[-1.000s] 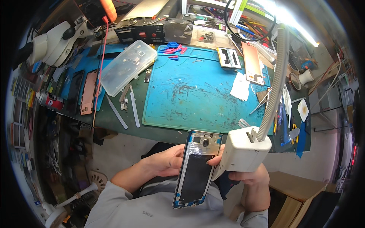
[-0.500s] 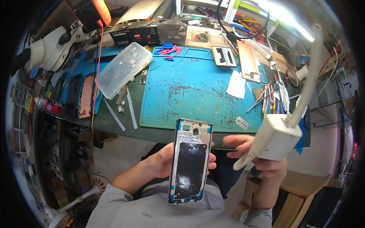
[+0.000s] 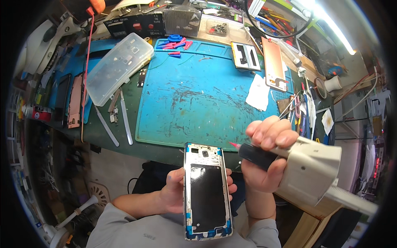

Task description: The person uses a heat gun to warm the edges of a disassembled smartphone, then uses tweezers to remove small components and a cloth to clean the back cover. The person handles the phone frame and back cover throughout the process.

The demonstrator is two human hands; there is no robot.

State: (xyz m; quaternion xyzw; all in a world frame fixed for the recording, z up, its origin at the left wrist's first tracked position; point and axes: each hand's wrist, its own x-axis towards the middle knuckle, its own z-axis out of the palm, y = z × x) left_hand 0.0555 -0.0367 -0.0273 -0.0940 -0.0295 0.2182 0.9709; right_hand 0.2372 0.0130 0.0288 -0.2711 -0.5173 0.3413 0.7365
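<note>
My left hand (image 3: 173, 190) holds a phone frame (image 3: 206, 198) with a silvery top, dark centre panel and blue strips along its edges, fingers curled round both sides. My right hand (image 3: 262, 177) is wrapped round a dark syringe (image 3: 252, 153) with a pink tip and the handle of a bulky white tool (image 3: 314, 169). The tool's pale ribbed tube (image 3: 351, 196) runs off to the lower right. The pink tip points leftward, just above and right of the phone's top end, apart from it.
A scratched blue mat (image 3: 186, 107) lies on the bench, with a clear parts box (image 3: 118, 70), slim metal tools (image 3: 126, 120), a white paper (image 3: 256, 93), a copper-coloured plate (image 3: 273, 62) and assorted hand tools (image 3: 304, 111) around it. A microscope (image 3: 37, 45) stands at the left, a bright lamp (image 3: 335, 29) upper right.
My right hand has risen, turning the white tool so its tube swings down to the right and the pink-tipped syringe shows. The phone has moved slightly rightward and lies lower than half a second ago.
</note>
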